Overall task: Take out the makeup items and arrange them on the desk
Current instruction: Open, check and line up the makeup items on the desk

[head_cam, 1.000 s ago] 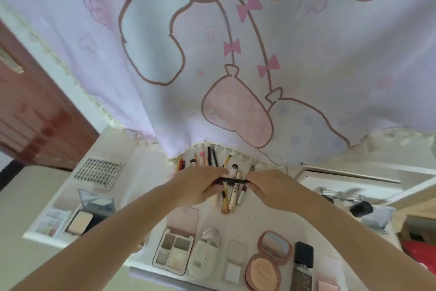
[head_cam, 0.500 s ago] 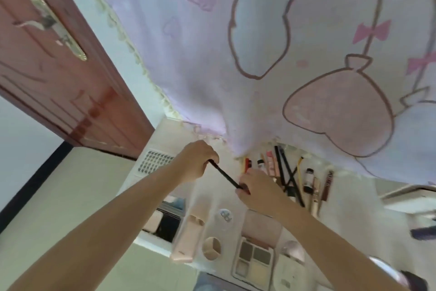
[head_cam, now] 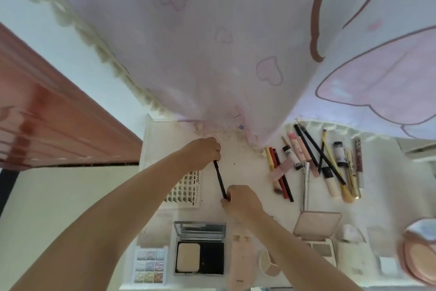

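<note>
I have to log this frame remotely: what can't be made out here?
- Both ends of the black pencil, head view: covered by the left hand and right hand.
- Round pink compact: cut off by the right edge.
- Back of the desk: covered by the curtain.
- Tube labels in the row: too small and blurred.

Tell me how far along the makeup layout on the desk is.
Mostly done, judging by the layout: pencils and tubes and palettes already lie on the desk. The left hand and right hand hold a black pencil, not yet placed.
</note>
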A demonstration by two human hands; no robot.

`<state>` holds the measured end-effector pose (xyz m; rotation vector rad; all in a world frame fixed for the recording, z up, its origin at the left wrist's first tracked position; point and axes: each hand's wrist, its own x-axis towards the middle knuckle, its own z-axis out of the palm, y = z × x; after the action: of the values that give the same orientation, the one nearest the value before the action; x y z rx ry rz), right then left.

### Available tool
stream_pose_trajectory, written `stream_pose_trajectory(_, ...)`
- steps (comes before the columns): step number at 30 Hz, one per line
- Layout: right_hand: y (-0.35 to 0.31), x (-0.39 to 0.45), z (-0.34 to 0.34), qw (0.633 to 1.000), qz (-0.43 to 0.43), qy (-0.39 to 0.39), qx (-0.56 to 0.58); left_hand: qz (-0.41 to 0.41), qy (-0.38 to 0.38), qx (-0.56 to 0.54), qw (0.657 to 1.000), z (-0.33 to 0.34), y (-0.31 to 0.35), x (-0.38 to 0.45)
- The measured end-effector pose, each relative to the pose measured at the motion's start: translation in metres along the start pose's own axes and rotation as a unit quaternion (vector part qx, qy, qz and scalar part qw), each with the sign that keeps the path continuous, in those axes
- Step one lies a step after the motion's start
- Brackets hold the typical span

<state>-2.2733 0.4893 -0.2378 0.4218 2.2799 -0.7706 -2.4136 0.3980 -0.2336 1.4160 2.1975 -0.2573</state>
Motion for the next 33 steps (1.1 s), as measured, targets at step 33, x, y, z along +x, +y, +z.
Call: stream_pose_trajectory(33, 0.073, -0.018, -0.096, 0.887, -0.141, 0.057, -0.436, -0.164, 0.177, -0.176, 0.954, -0.018, 0.084, 0.002)
